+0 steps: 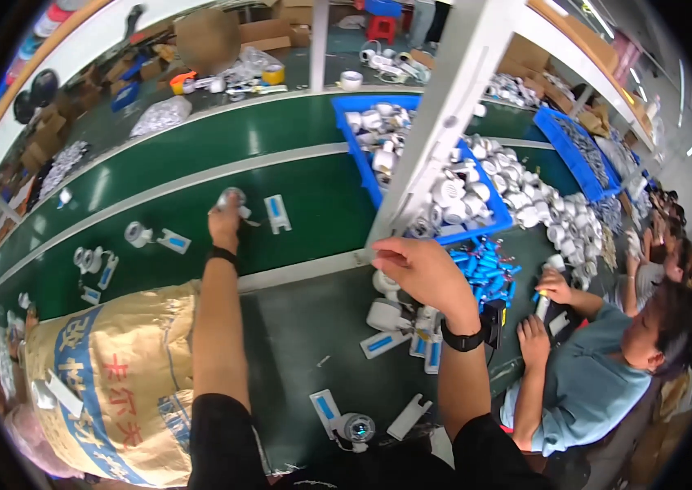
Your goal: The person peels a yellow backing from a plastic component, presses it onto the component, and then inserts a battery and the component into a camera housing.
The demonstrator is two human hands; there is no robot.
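My left hand (224, 226) reaches over the green belt, its fingers closed on a white round housing (233, 198). A thin wire runs from the housing towards a flat white strip with a blue inset (277, 214), which lies on the belt just right of it. My right hand (431, 273) hangs above the bench, in front of the blue tray, thumb and fingers apart with nothing visible between them. Below it, partly hidden by my arm, are several white housings (387, 315) and white strips with blue insets (385, 344).
A blue tray (369, 181) full of white parts stands behind a white post (448, 122). Blue cylindrical cells (483, 269) lie in a pile beside it. A stuffed woven sack (158, 343) fills the left front. At right, a co-worker (582, 367) handles a white part.
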